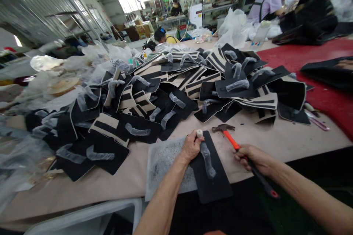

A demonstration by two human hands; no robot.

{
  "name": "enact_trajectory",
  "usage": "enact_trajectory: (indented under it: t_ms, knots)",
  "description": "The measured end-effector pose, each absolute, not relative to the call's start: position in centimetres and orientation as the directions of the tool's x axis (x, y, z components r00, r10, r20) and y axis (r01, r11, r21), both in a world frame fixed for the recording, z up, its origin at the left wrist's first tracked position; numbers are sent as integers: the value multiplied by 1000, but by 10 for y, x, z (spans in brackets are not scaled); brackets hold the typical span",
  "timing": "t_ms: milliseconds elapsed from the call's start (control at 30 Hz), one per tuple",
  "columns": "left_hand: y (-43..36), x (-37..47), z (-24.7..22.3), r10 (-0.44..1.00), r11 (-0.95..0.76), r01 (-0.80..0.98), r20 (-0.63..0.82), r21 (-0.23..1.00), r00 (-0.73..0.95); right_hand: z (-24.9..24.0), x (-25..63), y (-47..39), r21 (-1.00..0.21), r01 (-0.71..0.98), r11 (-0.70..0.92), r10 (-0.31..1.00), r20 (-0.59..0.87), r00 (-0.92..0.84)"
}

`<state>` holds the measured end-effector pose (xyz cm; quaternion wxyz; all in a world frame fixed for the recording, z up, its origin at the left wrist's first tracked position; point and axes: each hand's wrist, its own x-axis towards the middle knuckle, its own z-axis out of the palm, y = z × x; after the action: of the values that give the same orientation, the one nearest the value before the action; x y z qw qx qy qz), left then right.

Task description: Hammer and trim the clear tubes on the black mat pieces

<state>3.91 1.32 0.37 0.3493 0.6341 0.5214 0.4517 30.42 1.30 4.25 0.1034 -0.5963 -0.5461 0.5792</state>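
Near left, a pale plastic bin (138,209) is holding dark material. Rightward, the left hand (191,147) is nearer the black panel (220,187), its fingers clamping a white-topped tool (199,132); the panel is lying just right, running far-left to near-right. The right hand's fingers are wrapping the hammer (232,140), its head sitting apart from the tool.

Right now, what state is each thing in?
Left hand: closed
Right hand: closed
White-topped tool: gripped, lower end hidden
Hammer: gripped
Front black panel: flat
Its handle: plastic-wrapped
Pale board: partly covered
Panel pile: jumbled
Bin: open
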Motion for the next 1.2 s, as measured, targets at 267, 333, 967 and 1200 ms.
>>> enact_trajectory:
  t_ms: [267, 333, 967, 1200]
  knots:
    - [12, 39, -1, 977, -211, 331, 212, 920, 33, 123, 278, 9, -707, 674, 213, 976, 124, -178]
    - [12, 38, -1, 977, -211, 341, 208, 916, 44, 127, 281, 14, -513, 781, 356, 934, 170, -315]
    - [13, 37, 2, 977, -210, 318, 206, 924, 46, 91, 303, 19, -453, 858, 241, 923, -165, -346]
    - [12, 38, 1, 985, -174, 268, 173, 948, 27, 21, 305, 20, -248, 956, 159, 981, -71, -181]
